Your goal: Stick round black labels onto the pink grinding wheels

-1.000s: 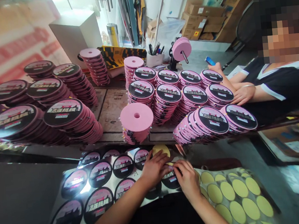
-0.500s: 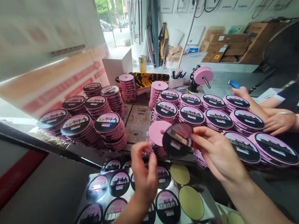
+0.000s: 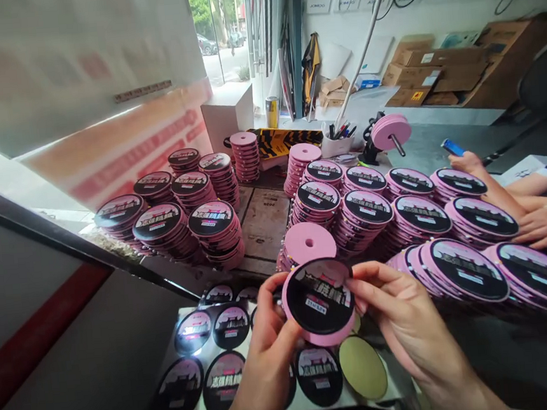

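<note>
A pink foam disc [image 3: 319,303] with a round black printed label on its face is held up between both hands. My left hand [image 3: 267,352] grips its left edge with thumb and fingers. My right hand [image 3: 398,321] pinches its right edge, fingers pressed on the label's rim. Just behind the disc stands a short stack of bare pink discs [image 3: 305,243]. Below the hands lies a glossy sticker sheet [image 3: 211,370] with several black round labels and one empty yellow-backed spot [image 3: 363,368].
Stacks of labelled pink discs [image 3: 365,213] cover the counter right and left [image 3: 180,229]. Another person's hands [image 3: 541,226] rest at the right, one holding a blue phone [image 3: 453,147]. A pen cup [image 3: 334,142] and spindle of discs [image 3: 390,132] stand behind.
My hands lifted from the sticker sheet with a black label, then brought it onto a pink disc; both hands now hold the labelled disc. The view tilted up.
</note>
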### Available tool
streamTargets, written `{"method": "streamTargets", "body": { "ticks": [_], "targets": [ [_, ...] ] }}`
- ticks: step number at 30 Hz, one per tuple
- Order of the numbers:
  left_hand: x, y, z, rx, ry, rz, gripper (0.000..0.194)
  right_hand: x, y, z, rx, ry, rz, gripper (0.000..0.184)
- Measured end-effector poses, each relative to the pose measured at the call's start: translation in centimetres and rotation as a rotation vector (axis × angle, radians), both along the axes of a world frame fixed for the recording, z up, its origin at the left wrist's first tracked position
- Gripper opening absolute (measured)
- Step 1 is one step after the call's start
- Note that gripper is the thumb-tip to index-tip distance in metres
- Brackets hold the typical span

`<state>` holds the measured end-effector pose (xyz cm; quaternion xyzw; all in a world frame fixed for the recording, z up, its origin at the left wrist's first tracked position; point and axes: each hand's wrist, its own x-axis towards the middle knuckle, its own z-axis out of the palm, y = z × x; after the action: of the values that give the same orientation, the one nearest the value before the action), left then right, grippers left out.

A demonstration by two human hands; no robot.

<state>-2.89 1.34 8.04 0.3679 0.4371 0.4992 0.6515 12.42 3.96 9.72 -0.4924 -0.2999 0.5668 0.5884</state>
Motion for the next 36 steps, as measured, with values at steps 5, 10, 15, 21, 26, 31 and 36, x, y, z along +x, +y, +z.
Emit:
{"method": "streamTargets", "body": {
  "ticks": [5,10,15,21,26,31,36],
  "targets": [
    [-0.6,-2.1,-2.2,-0.331,-0.317,-0.173,0.061,0.8,-2.7,-2.9,-0.109,-0.106,0.035,0.024],
    [-0.5,-2.5,-4.1,-0.457,-0.388,-0.209,0.071,1.8,-4.0,-5.0,-0.161,-0.146,0.057,0.022],
    [-0.1,-2.7,-4.9,-0.449,-0.397,-0.211,0.074,2.2,-4.5,-5.9,-0.170,-0.216,0.050,0.022],
    [0.0,-2.9,-5.1,-0.445,-0.369,-0.216,0.074,2.4,-4.4,-6.3,-0.174,-0.229,0.065,0.025],
    [0.0,-2.8,-5.1,-0.460,-0.357,-0.202,0.071,2.5,-4.4,-6.4,-0.168,-0.230,0.054,0.023],
    [-0.1,-2.6,-5.0,-0.461,-0.354,-0.207,0.069,2.5,-4.4,-6.4,-0.177,-0.207,0.050,0.023],
    [0.0,-2.6,-4.9,-0.460,-0.348,-0.210,0.068,2.6,-4.3,-6.5,-0.178,-0.232,0.059,0.024]
  ]
}}
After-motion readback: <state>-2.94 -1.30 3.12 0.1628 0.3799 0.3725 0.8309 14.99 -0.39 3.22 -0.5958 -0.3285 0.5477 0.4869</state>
